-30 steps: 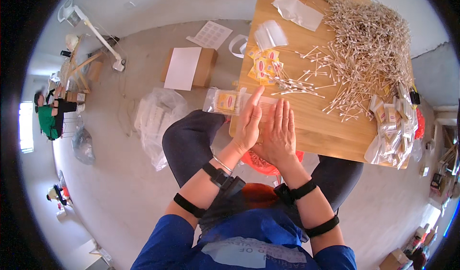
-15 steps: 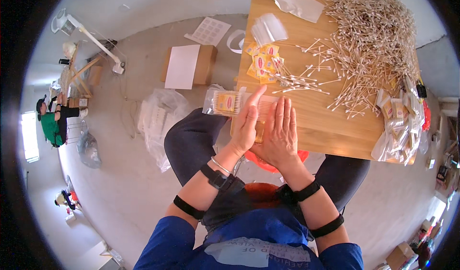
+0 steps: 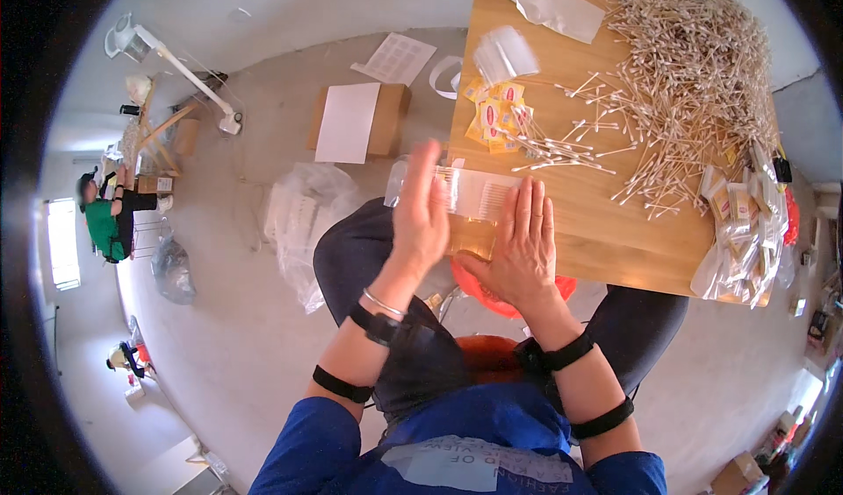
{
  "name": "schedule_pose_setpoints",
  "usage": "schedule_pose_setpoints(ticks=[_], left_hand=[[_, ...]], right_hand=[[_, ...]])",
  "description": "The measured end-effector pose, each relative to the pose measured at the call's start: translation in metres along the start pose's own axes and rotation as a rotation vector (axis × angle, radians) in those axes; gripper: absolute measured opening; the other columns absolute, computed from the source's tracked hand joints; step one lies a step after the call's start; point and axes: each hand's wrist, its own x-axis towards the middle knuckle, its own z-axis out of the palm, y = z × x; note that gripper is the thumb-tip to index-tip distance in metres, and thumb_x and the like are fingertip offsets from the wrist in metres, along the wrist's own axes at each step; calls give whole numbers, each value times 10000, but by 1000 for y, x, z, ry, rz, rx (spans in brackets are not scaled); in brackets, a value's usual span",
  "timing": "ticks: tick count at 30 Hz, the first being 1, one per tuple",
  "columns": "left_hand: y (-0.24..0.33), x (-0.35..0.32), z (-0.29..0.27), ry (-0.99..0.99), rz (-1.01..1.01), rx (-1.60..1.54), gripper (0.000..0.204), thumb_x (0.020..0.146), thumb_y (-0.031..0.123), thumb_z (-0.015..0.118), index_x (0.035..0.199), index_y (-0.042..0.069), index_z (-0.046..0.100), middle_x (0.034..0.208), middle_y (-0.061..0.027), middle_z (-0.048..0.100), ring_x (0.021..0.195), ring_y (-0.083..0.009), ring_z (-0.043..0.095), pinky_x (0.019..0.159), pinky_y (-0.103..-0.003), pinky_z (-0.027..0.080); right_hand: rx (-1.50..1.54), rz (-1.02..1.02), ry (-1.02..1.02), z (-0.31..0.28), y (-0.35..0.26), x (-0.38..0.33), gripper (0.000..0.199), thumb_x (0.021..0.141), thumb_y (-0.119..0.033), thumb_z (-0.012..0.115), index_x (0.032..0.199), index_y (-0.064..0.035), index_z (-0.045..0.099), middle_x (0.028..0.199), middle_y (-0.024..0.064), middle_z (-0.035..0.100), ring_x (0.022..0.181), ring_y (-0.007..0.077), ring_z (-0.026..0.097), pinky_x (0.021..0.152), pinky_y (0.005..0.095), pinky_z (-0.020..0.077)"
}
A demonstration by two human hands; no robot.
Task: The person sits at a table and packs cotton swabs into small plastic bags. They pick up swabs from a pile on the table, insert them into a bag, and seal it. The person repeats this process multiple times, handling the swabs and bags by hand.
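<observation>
My left hand (image 3: 420,218) is tilted on edge at the table's near left corner, fingers stretched and slightly blurred. It partly covers a clear plastic pouch (image 3: 397,179). My right hand (image 3: 518,240) lies with its fingers extended and pressed side by side, thumb apart. Between the two hands, thin cotton swabs (image 3: 493,201) lie in a row beside the right fingertips, and more swabs (image 3: 451,187) sit next to the left hand. Just beyond them are loose cotton swabs (image 3: 562,152) and yellow printed cards (image 3: 500,117).
A large heap of cotton swabs (image 3: 694,65) covers the table's far right. Filled clear packets (image 3: 742,223) pile at the right edge. Clear empty bags (image 3: 506,54) lie far left. Below the table edge hangs a red bag (image 3: 492,295). A cardboard box (image 3: 386,122) stands on the floor.
My left hand has moved left, away from my right, and now covers most of the pouch. The gap between the hands has widened, showing more swabs. The view has shifted slightly.
</observation>
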Motion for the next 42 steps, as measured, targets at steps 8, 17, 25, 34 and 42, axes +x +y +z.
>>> schedule_pose_setpoints(ticks=[8, 17, 25, 34, 42], left_hand=[[-79, -3, 1, -154, -285, -254, 554, 1067, 352, 370, 1493, 4, 308, 1484, -204, 419, 1404, -302, 372, 1153, -384, 289], [-74, -1, 4, -139, -360, -514, 550, 1074, 385, 343, 1490, 26, 336, 1458, -182, 454, 1346, -222, 425, 1116, -334, 330], [-68, -1, 2, -117, -311, -514, 508, 1081, 331, 342, 1486, 25, 342, 1449, -184, 462, 1334, -213, 430, 1111, -333, 334], [-72, 0, -9, -56, -346, -755, 779, 1015, 595, 271, 1530, 12, 231, 1549, -181, 319, 1443, -267, 286, 1178, -373, 222], [-64, 1, -3, -104, -307, -781, 884, 978, 684, 202, 1529, -7, 228, 1558, -176, 304, 1450, -261, 271, 1187, -373, 188]], right_hand=[[4, 21, -55, 5, -9, 9, 1138, 752, -691, 638, 1429, 153, 286, 1550, 319, 194, 1480, 425, 127, 1215, 483, 91], [12, 6, -68, 14, -24, 22, 1145, 758, -712, 609, 1441, 147, 281, 1556, 312, 188, 1485, 414, 123, 1218, 468, 71], [64, -8, -66, 20, -42, 31, 1097, 789, -638, 637, 1448, 145, 244, 1541, 330, 195, 1473, 443, 133, 1208, 499, 98], [825, 31, 233, 16, -26, 41, 769, 1022, -399, 379, 1513, 104, 67, 1569, 326, 139, 1476, 441, 127, 1198, 451, 126], [1046, -48, 324, 34, -38, 62, 750, 1038, -418, 300, 1516, 107, 60, 1597, 283, 107, 1497, 368, 96, 1200, 410, 95]])
